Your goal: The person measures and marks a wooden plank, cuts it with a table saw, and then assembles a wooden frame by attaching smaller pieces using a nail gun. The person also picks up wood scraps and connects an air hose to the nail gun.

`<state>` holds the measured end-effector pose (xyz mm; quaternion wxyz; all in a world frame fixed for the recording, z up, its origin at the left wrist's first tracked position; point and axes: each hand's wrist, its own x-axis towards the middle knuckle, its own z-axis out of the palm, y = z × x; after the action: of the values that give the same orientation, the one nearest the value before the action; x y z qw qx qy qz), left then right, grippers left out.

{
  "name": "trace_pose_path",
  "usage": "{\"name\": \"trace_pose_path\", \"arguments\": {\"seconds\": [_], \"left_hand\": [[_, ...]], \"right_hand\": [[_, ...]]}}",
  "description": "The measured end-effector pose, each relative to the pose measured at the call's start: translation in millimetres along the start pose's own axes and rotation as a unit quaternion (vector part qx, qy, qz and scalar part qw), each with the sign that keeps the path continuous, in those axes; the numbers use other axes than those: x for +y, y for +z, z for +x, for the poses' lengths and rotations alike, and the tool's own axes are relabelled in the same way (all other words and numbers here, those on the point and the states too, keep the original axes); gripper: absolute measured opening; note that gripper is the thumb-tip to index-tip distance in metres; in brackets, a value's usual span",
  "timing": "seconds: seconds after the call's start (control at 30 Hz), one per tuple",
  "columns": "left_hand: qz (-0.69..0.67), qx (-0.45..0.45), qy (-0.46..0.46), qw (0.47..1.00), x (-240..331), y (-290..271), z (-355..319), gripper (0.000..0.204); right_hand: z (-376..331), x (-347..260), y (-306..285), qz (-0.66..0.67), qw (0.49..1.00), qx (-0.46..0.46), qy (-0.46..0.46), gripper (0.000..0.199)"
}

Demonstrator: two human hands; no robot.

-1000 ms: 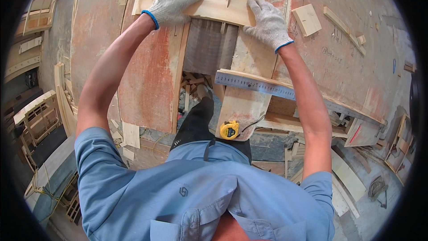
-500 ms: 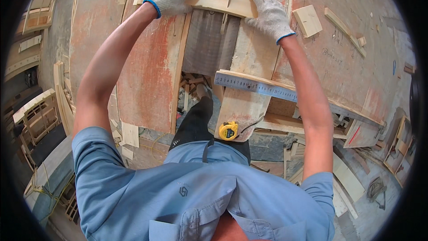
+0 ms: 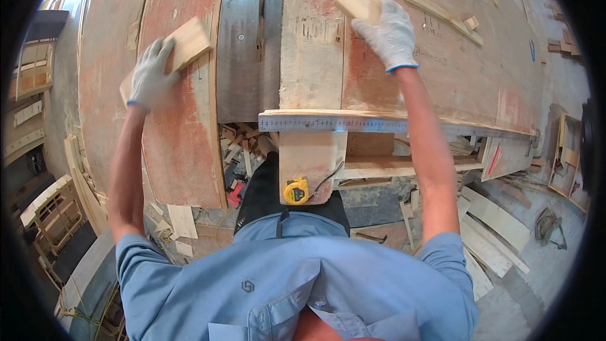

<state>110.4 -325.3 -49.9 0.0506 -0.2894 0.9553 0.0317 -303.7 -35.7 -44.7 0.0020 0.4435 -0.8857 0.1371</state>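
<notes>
Both hands wear pale knitted gloves with blue cuffs. On the left, my left hand (image 3: 151, 76) grips a pale wooden board (image 3: 190, 43), which slants over the reddish worktop (image 3: 183, 120). My right hand (image 3: 390, 33) is closed around a short pale wood block (image 3: 358, 1) at the far right of the centre. Between the hands lies a grey metal plate (image 3: 240, 38) with a long dark slot (image 3: 261, 12) running away from me. A steel ruler (image 3: 366, 124) lies along a wooden strip, nearer than my right hand.
A yellow tape measure (image 3: 295, 191) rests on a board end close to my body. A thin wood strip (image 3: 442, 17) and a small block (image 3: 471, 23) lie on the right worktop. Offcuts litter the floor (image 3: 505, 290). Wooden frames (image 3: 53, 211) stand at the left.
Both hands were on one board across the metal plate. Now they are apart: my left hand has moved left and nearer with a board, while my right hand holds a short block.
</notes>
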Motion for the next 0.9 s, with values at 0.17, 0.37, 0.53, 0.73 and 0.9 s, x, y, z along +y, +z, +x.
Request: {"name": "trace_pose_path", "arguments": {"seconds": [0.17,0.37,0.53,0.73,0.9], "left_hand": [[-0.172,0.103,-0.046,0.979,58.0,22.7,-47.1,0.060],[-0.701,-0.082,-0.137,0.695,263.1,25.1,28.2,0.064],[-0.619,0.080,-0.198,0.756,347.4,54.6,105.8,0.048],[-0.691,0.078,-0.257,0.672,351.8,44.0,70.0,0.047],[-0.762,0.115,-0.218,0.599,325.8,9.4,-36.0,0.050]], "right_hand": [[23.0,92.9,4.6,-0.009,0.995,-0.011,0.102,0.081],[37.6,103.6,32.3,0.059,0.990,-0.103,0.072,0.069],[-29.5,37.1,35.2,0.202,0.978,-0.015,0.059,0.048],[-79.9,3.6,17.7,0.330,0.936,-0.010,0.124,0.055],[-142.4,-51.2,-47.3,0.505,0.857,-0.056,0.084,0.056]]}}
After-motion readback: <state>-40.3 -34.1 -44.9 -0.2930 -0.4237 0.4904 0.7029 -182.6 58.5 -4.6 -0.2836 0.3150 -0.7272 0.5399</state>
